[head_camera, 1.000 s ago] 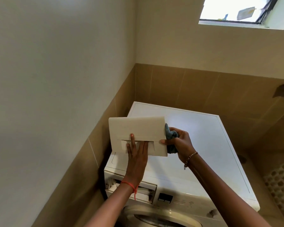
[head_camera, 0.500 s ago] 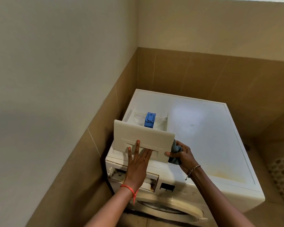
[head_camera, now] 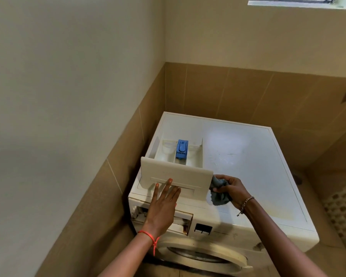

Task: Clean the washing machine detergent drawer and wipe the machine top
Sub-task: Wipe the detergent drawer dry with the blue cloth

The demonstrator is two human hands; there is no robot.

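Observation:
The white detergent drawer (head_camera: 176, 170) lies on the left part of the washing machine top (head_camera: 248, 162), with a blue insert (head_camera: 181, 149) in its middle compartment. My left hand (head_camera: 164, 204) presses straight fingers against the drawer's front panel at the handle recess. My right hand (head_camera: 231, 189) grips a crumpled grey-blue cloth (head_camera: 219, 193) just right of the front panel. Below, the empty drawer slot (head_camera: 164, 216) gapes in the machine's front.
The machine stands in a corner, with a plain wall on the left and brown tiles behind. A control panel (head_camera: 203, 229) and the round door (head_camera: 204, 254) are on the front. A perforated white mat (head_camera: 344, 204) lies on the floor at right.
The drawer has come down from being held upright in the air to lying on the machine top. My right hand has slid off its edge, still holding the cloth.

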